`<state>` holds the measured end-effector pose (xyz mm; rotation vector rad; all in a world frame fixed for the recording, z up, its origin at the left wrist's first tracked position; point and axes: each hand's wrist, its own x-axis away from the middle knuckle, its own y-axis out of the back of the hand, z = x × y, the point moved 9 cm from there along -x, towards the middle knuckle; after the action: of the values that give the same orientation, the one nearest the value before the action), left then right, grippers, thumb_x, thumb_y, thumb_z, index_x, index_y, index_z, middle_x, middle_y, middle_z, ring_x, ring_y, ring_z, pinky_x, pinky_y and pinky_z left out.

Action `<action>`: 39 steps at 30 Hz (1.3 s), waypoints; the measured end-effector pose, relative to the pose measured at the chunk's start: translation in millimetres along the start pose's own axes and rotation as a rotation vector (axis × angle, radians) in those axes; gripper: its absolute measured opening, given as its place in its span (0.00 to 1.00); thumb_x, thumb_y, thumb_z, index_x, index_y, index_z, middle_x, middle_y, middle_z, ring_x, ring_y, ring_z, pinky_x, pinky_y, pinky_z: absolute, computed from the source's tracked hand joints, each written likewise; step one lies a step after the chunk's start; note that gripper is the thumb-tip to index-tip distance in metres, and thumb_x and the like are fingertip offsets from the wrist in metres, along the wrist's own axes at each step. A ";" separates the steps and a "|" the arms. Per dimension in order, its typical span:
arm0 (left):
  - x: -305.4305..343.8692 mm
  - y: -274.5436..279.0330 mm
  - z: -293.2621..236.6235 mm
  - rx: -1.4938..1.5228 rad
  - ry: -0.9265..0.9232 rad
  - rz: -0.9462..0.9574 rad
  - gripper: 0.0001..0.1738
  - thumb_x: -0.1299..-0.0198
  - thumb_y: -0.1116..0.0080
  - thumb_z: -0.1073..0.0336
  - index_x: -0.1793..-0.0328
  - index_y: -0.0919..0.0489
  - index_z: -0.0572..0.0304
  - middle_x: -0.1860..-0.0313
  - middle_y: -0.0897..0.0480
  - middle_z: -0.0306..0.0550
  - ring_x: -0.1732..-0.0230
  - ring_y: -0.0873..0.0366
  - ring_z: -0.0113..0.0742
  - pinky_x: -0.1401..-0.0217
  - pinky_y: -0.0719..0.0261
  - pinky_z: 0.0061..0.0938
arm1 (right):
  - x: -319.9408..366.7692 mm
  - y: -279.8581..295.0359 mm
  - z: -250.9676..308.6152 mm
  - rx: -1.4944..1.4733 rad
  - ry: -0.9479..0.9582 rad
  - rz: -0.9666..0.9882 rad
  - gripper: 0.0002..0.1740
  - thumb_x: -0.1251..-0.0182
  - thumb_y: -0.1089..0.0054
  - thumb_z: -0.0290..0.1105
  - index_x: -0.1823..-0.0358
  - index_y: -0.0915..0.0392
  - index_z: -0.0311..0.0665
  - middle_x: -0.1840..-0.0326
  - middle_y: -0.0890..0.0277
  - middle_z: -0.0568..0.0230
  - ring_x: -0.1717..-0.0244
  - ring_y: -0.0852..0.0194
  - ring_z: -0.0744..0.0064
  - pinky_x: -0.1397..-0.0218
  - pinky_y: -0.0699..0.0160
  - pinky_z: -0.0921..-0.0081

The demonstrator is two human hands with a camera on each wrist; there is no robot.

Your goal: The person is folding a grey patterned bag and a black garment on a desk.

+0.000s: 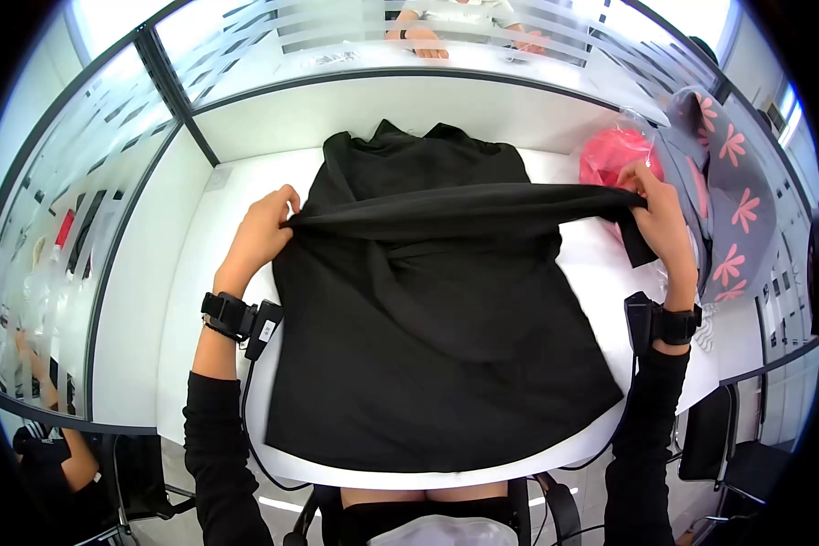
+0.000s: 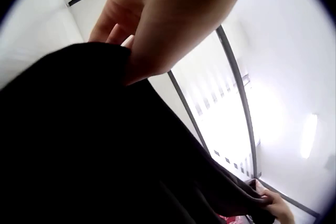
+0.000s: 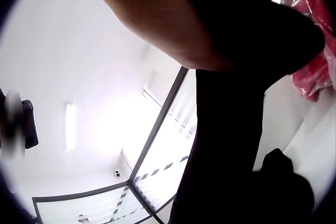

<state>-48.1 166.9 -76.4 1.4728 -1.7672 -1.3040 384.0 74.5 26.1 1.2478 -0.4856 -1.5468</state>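
Observation:
A black garment lies spread over the white table, its wide end toward the person. Across its upper part runs a raised black band of cloth, stretched between both hands. My left hand pinches the cloth at the garment's left edge; the left wrist view shows this hand with thumb and fingers on the black fabric. On the right, my right hand grips the band's other end, from which a short flap hangs. In the right wrist view dark cloth hangs below the hand, fingertips hidden.
A pink bundle in clear plastic stands at the back right, beside a grey cloth with pink flowers. Low white partitions with striped glass surround the table. Another person sits behind the far glass. Cables run from both wrist devices.

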 end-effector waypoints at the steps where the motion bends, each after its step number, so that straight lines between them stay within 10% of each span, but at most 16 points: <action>1: 0.1 5.2 -2.4 -0.059 -0.027 -0.061 0.17 0.61 0.50 0.84 0.63 0.32 0.59 0.71 0.29 0.44 0.71 0.31 0.40 0.67 0.33 0.31 | 2.4 3.2 1.1 0.046 -0.008 0.009 0.10 0.52 0.49 0.15 0.66 0.31 0.31 0.77 0.28 0.54 0.74 0.26 0.60 0.65 0.30 0.74; 6: 5.4 -10.0 -11.5 0.069 -0.208 0.130 0.16 0.66 0.56 0.89 0.71 0.35 0.62 0.50 0.28 0.43 0.46 0.31 0.45 0.46 0.32 0.31 | 15.3 21.2 35.7 -0.025 0.026 0.141 0.10 0.58 0.40 0.21 0.71 0.26 0.32 0.82 0.30 0.60 0.79 0.31 0.71 0.71 0.34 0.79; 13: 5.1 6.2 -20.8 0.165 -0.266 0.047 0.16 0.65 0.56 0.90 0.73 0.39 0.61 0.46 0.27 0.43 0.44 0.31 0.45 0.47 0.31 0.29 | 59.6 47.3 124.5 -0.108 0.363 0.372 0.14 0.75 0.39 0.24 0.78 0.23 0.33 0.85 0.34 0.63 0.83 0.31 0.66 0.80 0.39 0.78; 19: 10.0 34.4 -51.2 0.242 -0.429 -0.142 0.16 0.64 0.54 0.90 0.73 0.40 0.61 0.49 0.25 0.45 0.46 0.29 0.45 0.48 0.29 0.27 | 96.3 131.0 141.4 0.274 0.503 -0.654 0.17 0.74 0.46 0.24 0.74 0.21 0.31 0.79 0.36 0.64 0.77 0.40 0.72 0.74 0.46 0.79; 22: 8.7 14.6 -57.4 0.347 -0.388 0.132 0.17 0.67 0.54 0.89 0.74 0.40 0.60 0.48 0.24 0.47 0.45 0.29 0.46 0.45 0.31 0.29 | 99.8 134.6 135.7 0.301 0.565 -0.731 0.19 0.69 0.47 0.23 0.67 0.23 0.31 0.68 0.32 0.56 0.68 0.34 0.67 0.67 0.38 0.78; 25: 18.7 -3.1 -61.1 0.269 -0.420 0.350 0.12 0.60 0.47 0.82 0.68 0.29 0.59 0.41 0.28 0.49 0.40 0.31 0.47 0.39 0.33 0.30 | 76.5 125.1 142.2 0.205 0.575 -0.583 0.20 0.65 0.52 0.22 0.63 0.25 0.32 0.60 0.31 0.50 0.61 0.31 0.64 0.60 0.32 0.76; 31: 10.8 -14.0 -13.0 0.461 0.092 0.342 0.26 0.39 0.46 0.53 0.39 0.33 0.59 0.37 0.32 0.51 0.37 0.32 0.47 0.37 0.33 0.34 | 47.2 84.8 123.2 -0.341 0.463 -0.064 0.23 0.62 0.64 0.19 0.60 0.29 0.31 0.56 0.27 0.49 0.55 0.27 0.63 0.53 0.30 0.76; 39: -39.6 -37.3 17.6 0.964 0.222 0.293 0.29 0.37 0.50 0.62 0.32 0.43 0.59 0.48 0.26 0.57 0.49 0.25 0.38 0.43 0.27 0.30 | 46.8 53.5 122.8 -0.201 0.314 0.183 0.13 0.61 0.37 0.23 0.69 0.23 0.38 0.83 0.31 0.68 0.82 0.32 0.79 0.76 0.39 0.85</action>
<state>-33.8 211.6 -109.0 1.6048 -2.4616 -0.0746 304.1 -21.4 93.7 1.2257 -0.2271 -1.1878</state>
